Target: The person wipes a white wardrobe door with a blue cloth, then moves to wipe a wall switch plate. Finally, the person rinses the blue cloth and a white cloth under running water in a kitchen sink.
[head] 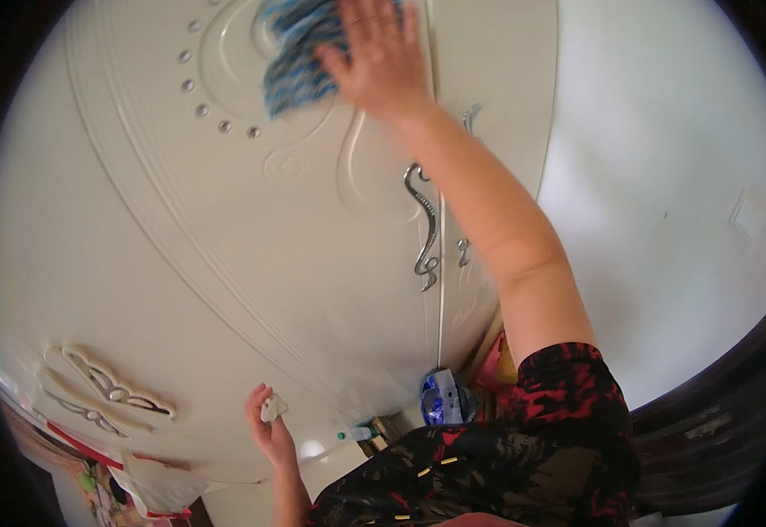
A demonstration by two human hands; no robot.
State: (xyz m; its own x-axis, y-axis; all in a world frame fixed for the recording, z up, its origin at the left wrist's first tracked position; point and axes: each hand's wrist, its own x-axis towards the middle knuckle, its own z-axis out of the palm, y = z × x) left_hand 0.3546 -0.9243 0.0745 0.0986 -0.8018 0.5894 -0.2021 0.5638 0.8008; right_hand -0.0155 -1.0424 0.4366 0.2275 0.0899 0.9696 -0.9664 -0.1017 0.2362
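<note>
My right hand [383, 62] lies spread over a blue and grey striped cloth [307, 66], its palm pressing it flat on a cream wardrobe door [291, 230]. Raised swirls and a curved row of round studs decorate the door beside the cloth. Below my right forearm is an ornate metal handle [426, 230] along the door's edge. My left hand [268, 421] is low, near the lower part of the cream surface, its fingers closed on a crumpled white tissue or cloth [273, 408].
A bottle with a green cap [358, 434] and a blue plastic-wrapped item [442, 398] lie low by the door. A white bag [159, 484] is at lower left, below a butterfly-shaped ornament [116, 395]. A white wall [660, 197] stands to the right.
</note>
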